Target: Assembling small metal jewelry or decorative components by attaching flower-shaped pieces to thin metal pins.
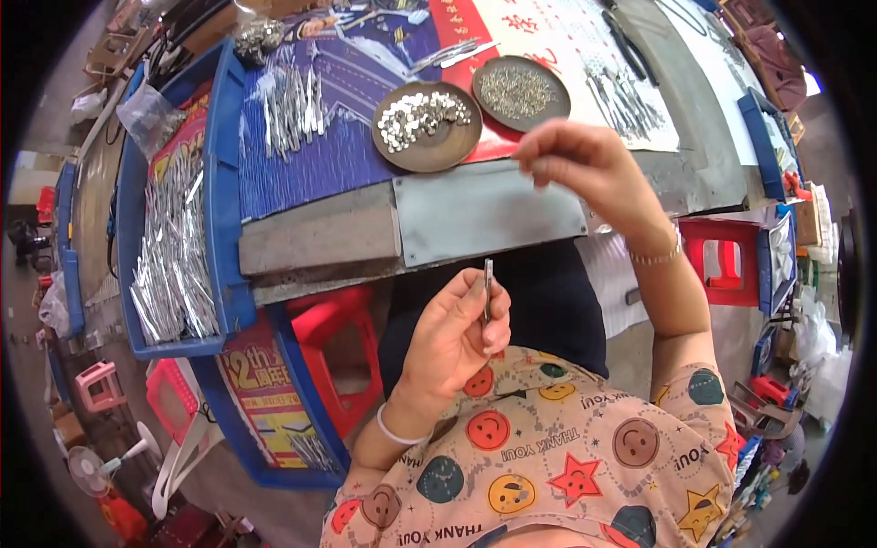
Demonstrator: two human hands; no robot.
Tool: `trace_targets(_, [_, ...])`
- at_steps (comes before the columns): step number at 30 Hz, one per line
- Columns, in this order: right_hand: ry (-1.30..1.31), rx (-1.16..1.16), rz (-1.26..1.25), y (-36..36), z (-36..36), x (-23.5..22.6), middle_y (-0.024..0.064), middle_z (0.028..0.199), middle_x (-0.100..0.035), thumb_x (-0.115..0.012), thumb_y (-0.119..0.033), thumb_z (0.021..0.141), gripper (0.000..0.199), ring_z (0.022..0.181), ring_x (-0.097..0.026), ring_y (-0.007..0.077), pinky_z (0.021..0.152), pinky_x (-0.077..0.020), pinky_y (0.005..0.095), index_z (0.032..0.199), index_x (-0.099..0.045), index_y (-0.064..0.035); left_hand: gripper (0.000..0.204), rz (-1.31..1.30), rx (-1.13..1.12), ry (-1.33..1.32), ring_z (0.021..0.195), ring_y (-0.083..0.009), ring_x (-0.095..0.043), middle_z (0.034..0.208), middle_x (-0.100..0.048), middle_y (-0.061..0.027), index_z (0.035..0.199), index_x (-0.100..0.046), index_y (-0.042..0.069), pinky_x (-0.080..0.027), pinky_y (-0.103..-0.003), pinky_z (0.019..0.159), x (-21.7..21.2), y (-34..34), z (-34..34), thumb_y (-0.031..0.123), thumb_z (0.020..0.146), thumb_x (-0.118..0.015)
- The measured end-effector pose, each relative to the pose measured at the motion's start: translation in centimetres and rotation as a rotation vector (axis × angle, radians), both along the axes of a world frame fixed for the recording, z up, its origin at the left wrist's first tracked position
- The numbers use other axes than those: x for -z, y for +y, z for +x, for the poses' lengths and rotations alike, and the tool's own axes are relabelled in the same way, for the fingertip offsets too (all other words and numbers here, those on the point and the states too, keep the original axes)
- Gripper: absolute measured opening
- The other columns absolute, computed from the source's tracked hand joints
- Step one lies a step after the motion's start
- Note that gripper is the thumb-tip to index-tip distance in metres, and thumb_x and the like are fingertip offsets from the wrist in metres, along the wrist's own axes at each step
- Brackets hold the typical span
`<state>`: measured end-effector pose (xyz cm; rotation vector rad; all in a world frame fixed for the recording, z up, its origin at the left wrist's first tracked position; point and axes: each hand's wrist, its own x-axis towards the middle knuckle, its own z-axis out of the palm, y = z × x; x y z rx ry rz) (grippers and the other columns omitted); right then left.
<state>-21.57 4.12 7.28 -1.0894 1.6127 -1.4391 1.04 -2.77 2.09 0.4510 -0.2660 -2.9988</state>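
My left hand [448, 342] pinches a thin metal strip [488, 290] upright at its lower half; it looks light, stiff and slick, best gripped by its flat faces. My right hand [585, 164], at one o'clock, closes fingertips on something too small to tell. Beyond, at twelve, two round dishes [429, 151] of small metal parts sit on the worktop [484, 215].
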Motion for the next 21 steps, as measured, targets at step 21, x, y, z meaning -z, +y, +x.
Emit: trace_targets(21, [0.362, 0.042, -0.156, 3.2, 7.9, 1.6, 0.0097, 0.076, -0.056, -0.058, 0.005, 0.079, 0.015, 0.064, -0.06, 0.0263, 0.056, -0.047, 0.0316, 0.091, -0.053, -0.0033, 0.013, 0.025, 0.011, -0.04, 0.061, -0.0091, -0.051, 0.085, -0.056, -0.0062, 0.097, -0.049, 0.007, -0.041, -0.022, 0.052, -0.1, 1.0, -0.3, 0.02, 0.097, -0.05])
